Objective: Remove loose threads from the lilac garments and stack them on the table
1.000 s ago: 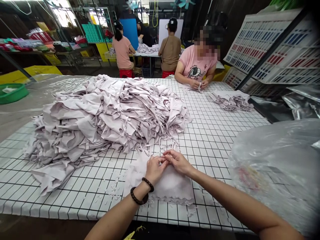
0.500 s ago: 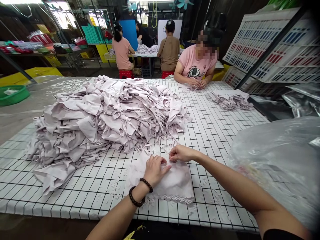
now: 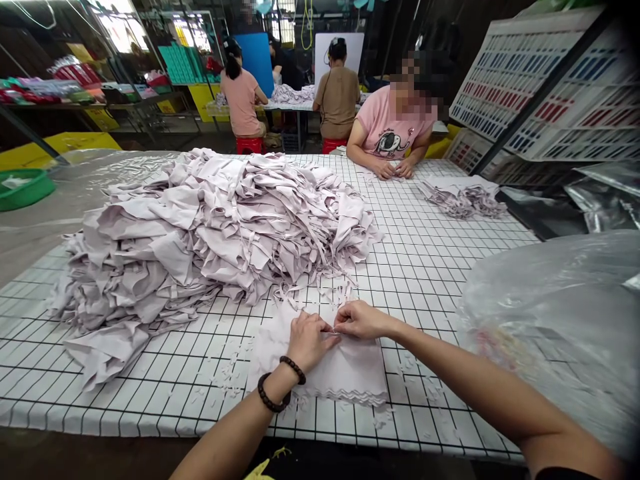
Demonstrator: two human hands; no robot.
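A neat stack of pale pinkish cloth garments (image 3: pixel 350 380) lies in front of me, its wavy layered edges towards me and thin straps at the far side. My left hand (image 3: pixel 310 339), with two dark bead bracelets at the wrist, rests on the top garment, its fingers curled and closed towards the thumb. Close beside its fingertips, my right hand (image 3: pixel 364 320) is closed in a pinch low over the same garment. A small pale bit shows between the two hands, too small to make out. A large heap of similar garments (image 3: pixel 225 220) lies just beyond.
Small white scraps (image 3: pixel 227 373) are scattered on the grid-patterned tablecloth (image 3: pixel 430 267). A clear plastic bag (image 3: pixel 555 333) bulges at right. Across the table, a co-worker in a pink shirt (image 3: pixel 393 130) handles cloth near a smaller garment pile (image 3: pixel 465 197). A green basin (image 3: pixel 25 190) stands far left.
My right hand has come slightly nearer to me and to the left, so its fingertips now meet those of my left hand. My left hand has hardly moved.
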